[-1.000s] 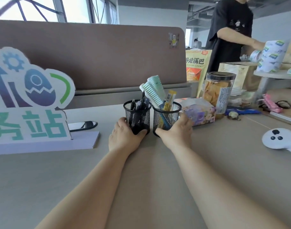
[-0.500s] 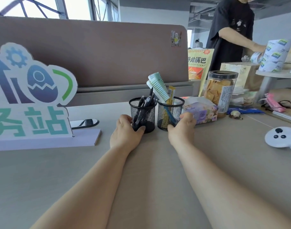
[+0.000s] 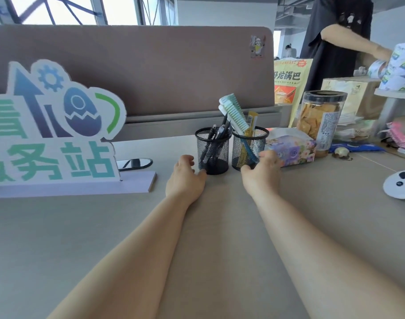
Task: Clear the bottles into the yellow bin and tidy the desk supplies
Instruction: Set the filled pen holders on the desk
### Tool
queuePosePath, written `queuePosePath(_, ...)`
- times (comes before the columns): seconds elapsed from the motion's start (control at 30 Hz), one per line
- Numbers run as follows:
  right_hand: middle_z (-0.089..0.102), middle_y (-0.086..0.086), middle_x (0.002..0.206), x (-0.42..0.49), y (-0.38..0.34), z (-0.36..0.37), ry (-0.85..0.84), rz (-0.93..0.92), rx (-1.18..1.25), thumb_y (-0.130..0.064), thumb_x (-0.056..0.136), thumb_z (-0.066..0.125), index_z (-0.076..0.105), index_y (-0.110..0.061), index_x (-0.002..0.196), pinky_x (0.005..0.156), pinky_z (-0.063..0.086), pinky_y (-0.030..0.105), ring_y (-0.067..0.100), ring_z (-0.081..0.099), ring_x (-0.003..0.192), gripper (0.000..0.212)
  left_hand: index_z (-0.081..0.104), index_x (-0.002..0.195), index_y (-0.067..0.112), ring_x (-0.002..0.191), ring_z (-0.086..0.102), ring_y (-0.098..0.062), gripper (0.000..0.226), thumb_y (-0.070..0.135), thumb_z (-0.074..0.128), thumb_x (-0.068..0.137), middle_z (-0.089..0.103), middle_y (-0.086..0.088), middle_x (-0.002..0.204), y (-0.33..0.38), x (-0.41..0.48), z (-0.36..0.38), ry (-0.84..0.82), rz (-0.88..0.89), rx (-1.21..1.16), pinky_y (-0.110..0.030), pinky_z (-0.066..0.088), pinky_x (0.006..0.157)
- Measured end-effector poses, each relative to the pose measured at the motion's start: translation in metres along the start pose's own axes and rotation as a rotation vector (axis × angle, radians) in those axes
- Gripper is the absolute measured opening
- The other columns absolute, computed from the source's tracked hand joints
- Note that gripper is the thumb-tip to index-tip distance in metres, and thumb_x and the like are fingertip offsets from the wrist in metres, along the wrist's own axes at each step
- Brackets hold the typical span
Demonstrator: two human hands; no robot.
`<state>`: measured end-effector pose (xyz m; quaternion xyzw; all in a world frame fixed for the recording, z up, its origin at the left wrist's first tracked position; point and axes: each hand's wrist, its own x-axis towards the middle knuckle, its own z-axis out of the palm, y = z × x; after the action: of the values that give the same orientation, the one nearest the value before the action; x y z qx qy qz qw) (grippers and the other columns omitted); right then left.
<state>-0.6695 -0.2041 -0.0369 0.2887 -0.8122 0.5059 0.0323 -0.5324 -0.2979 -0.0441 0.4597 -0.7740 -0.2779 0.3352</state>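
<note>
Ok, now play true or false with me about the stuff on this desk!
1. Two black mesh cups stand side by side on the desk. True: the left cup and the right cup.
2. The green comb sticks out of the left cup. False: it is in the right cup; the left cup has pens.
3. The snack jar has its black lid on. True.
4. The flowery tissue pack lies left of the cups. False: it lies right of them.
5. There is a hand by each cup. True: the left hand by the left cup, the right hand by the right cup.
</note>
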Motion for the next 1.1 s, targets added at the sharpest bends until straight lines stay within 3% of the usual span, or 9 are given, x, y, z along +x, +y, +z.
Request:
queuePosePath(0.17,0.058,0.008,0.109,-0.033,-0.023,-0.014,0.009,-0.300,0.053,-0.006,0.081,0.060,0.055,-0.009,0.109,0.085,0.045,0.039,0.029,0.055,0.101,0.028,0.050,0.121,0.018,0.107,0.056,-0.009,0.034,0.022,0.061,0.089,0.055,0.005,0.124,-0.004,-0.062,-0.056,-0.033,0.037,-0.210,-0.024,0.043,0.093)
queuePosePath(0.33,0.055,-0.003,0.098,-0.135,-0.090,0.014,-0.358,-0.558,0.078,-0.009,0.083,0.064,0.060,-0.012,0.101,0.079,0.040,0.024,0.018,0.056,0.093,0.019,0.053,0.111,0.028,0.102,0.057,-0.004,0.025,0.022,0.062,0.088,0.059,0.011,0.114,-0.075,-0.140,-0.200,0.094,0.176,0.016,-0.024,0.046,0.091)
queuePosePath(0.47,0.058,0.002,0.109,-0.248,-0.164,0.059,-0.654,-0.662,0.089,-0.013,0.082,0.067,0.060,-0.014,0.105,0.085,0.043,0.028,0.019,0.056,0.101,0.024,0.055,0.115,0.025,0.105,0.058,-0.014,0.029,0.024,0.063,0.087,0.057,0.004,0.116,-0.161,-0.202,-0.336,0.211,0.011,0.273,-0.037,0.048,0.092)
queuePosePath(0.6,0.053,0.005,0.123,-0.374,-0.254,0.102,-0.885,-0.786,0.070,-0.022,0.086,0.064,0.057,-0.013,0.116,0.095,0.034,0.025,0.021,0.049,0.117,0.032,0.053,0.121,0.024,0.116,0.053,-0.025,0.035,0.033,0.062,0.087,0.049,-0.004,0.129,-0.244,-0.279,-0.454,0.200,-0.192,0.480,-0.041,0.043,0.098)
queuePosePath(0.73,0.044,0.004,0.137,-0.501,-0.326,0.142,-1.054,-0.906,0.023,-0.039,0.088,0.060,0.047,-0.016,0.132,0.104,0.027,0.025,0.022,0.039,0.129,0.051,0.032,0.143,0.031,0.144,0.018,-0.020,0.063,0.061,0.041,0.089,0.016,0.004,0.158,-0.316,-0.347,-0.548,0.098,-0.519,0.790,-0.041,0.013,0.117)
queuePosePath(0.8,0.037,0.003,0.147,-0.553,-0.356,0.159,-1.099,-0.966,0.009,-0.046,0.088,0.057,0.038,-0.018,0.141,0.111,0.024,0.029,0.022,0.032,0.137,0.063,0.014,0.150,0.033,0.147,0.000,-0.015,0.072,0.069,0.024,0.089,-0.001,0.007,0.160,-0.339,-0.368,-0.579,0.006,-0.634,0.803,-0.042,-0.001,0.118)
queuePosePath(0.97,0.004,-0.005,0.161,-0.640,-0.398,0.188,-1.184,-0.991,-0.176,-0.057,0.094,0.036,0.011,-0.025,0.153,0.120,0.003,0.035,0.016,0.003,0.148,0.071,0.003,0.151,0.029,0.147,-0.006,-0.015,0.065,0.059,0.015,0.094,-0.005,0.006,0.160,-0.360,-0.383,-0.599,-0.123,-0.515,0.754,-0.042,-0.002,0.119)
queuePosePath(1.1,0.000,-0.008,0.161,-0.655,-0.392,0.191,-1.112,-1.035,-0.431,-0.064,0.094,0.020,0.008,-0.027,0.153,0.120,0.000,0.033,0.012,-0.001,0.148,0.071,0.001,0.150,0.038,0.146,-0.006,-0.008,0.066,0.067,0.011,0.091,-0.004,0.016,0.158,-0.390,-0.428,-0.652,-0.151,-0.411,0.800,-0.039,-0.001,0.119)
